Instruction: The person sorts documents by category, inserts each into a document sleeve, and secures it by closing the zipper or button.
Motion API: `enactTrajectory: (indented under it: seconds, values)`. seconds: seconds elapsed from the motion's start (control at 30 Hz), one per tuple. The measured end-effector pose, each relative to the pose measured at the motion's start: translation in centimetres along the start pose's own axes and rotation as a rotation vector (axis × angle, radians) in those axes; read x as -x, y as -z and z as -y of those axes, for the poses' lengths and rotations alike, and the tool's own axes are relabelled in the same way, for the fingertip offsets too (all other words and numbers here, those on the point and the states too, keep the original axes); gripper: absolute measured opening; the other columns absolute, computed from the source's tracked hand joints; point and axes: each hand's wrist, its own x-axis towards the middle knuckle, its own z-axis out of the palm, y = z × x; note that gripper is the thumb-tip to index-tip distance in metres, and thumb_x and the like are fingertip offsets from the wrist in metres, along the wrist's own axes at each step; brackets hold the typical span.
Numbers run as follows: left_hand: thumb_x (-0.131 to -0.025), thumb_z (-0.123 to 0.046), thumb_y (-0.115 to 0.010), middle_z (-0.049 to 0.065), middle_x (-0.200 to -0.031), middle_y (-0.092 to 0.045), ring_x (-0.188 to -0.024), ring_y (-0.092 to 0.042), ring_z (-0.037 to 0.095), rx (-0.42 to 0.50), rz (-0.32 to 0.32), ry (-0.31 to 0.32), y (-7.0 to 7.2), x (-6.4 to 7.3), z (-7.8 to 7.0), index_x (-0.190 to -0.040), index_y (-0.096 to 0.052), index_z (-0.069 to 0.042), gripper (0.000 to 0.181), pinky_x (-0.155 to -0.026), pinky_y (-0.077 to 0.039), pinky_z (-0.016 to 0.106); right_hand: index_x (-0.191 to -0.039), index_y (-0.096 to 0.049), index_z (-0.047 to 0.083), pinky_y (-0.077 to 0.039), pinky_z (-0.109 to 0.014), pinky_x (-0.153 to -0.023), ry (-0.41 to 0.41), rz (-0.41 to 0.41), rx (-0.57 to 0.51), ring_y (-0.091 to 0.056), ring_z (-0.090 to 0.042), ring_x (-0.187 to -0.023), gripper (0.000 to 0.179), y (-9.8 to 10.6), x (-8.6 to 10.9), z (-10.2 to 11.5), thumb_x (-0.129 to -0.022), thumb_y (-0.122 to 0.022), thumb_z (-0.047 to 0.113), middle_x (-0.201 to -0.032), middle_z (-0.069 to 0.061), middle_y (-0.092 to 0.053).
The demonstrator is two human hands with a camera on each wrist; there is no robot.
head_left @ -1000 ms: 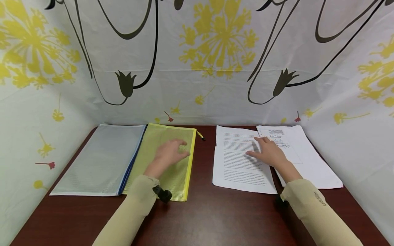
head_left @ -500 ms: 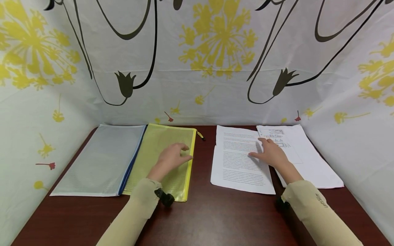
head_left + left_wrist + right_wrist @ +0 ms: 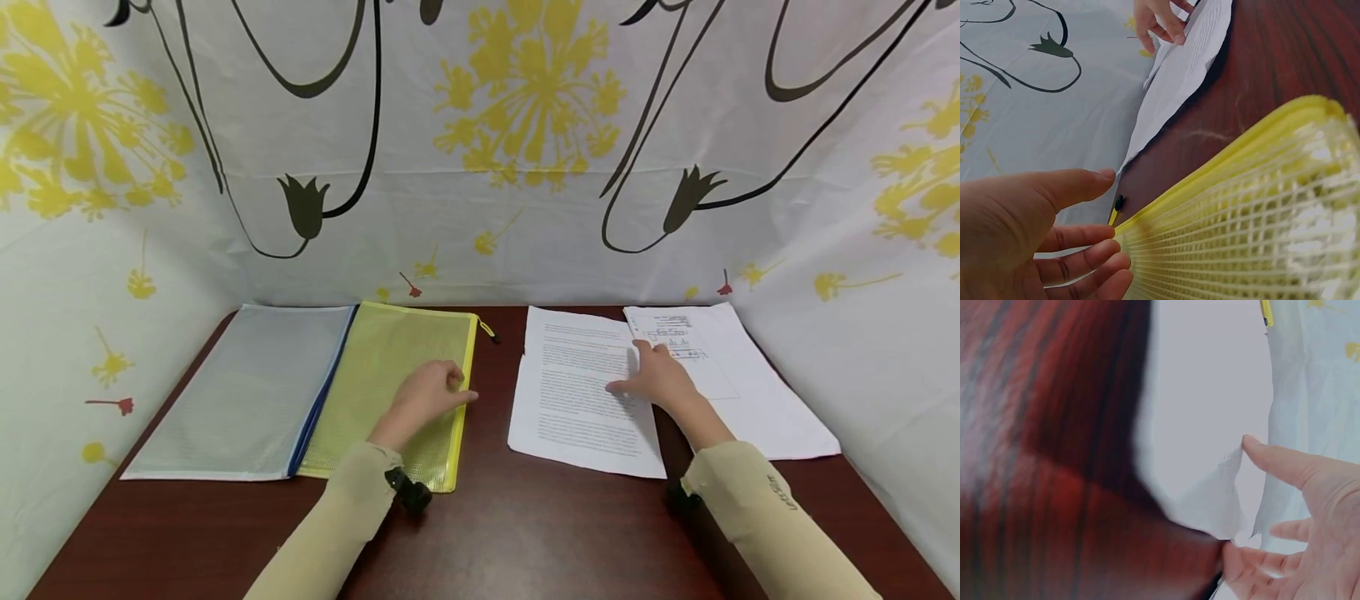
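A yellow mesh zipper pouch (image 3: 405,342) lies flat on the table. My left hand (image 3: 426,396) is over its right edge, thumb apart from the loosely curled fingers. In the left wrist view, those fingertips are close to the yellow edge; whether they touch it I cannot tell. A printed stack of paper (image 3: 577,392) lies right of the pouch. At its right edge is my right hand (image 3: 658,379), thumb and fingers spread. In the right wrist view, the thumb rests against the paper's face and a fingertip meets its edge.
A clear mesh pouch with a blue zipper (image 3: 240,392) lies at the far left. More printed sheets (image 3: 750,400) lie at the far right. A flower-patterned cloth (image 3: 480,233) stands along the back and sides of the dark table (image 3: 525,533).
The printed stack has turned slightly, its near end shifting left. My left hand has moved right and nearer to me, towards the yellow pouch's edge. My right hand has come slightly nearer.
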Motion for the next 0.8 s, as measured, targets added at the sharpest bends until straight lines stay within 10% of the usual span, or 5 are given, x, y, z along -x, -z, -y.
enactTrajectory:
  seconds: [0.8]
  values:
    - [-0.086, -0.019, -0.076, 0.000, -0.092, -0.062, -0.081, -0.056, 0.014, 0.016, 0.061, 0.025, -0.75, 0.11, 0.09, -0.110, -0.063, -0.009, 0.029, -0.072, -0.050, 0.029, -0.153, -0.003, -0.013, -0.037, -0.066, -0.110, -0.087, 0.045, -0.129, -0.037, -0.060, -0.131, 0.112, -0.45, -0.48, -0.13, -0.083, -0.079, 0.028, -0.146, -0.048, -0.025]
